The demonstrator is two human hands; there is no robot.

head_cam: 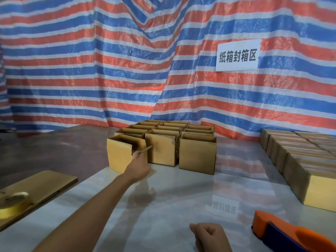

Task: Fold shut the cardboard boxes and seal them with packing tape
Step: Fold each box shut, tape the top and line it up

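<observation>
Hanging on the striped tarp (109,60), a white sign (238,55) reads 纸箱封箱区; the left hand (139,166) reaches out, fingers pinching a flap of the front-left open box (118,157) on the table (163,206); the right hand (211,235) lies near the orange tape dispenser (283,231), fingers curled into a fist, holding nothing.

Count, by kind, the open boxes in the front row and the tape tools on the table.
Open boxes, front row: 3
Tape dispenser: 1
Tape roll: 1
Total: 5
</observation>
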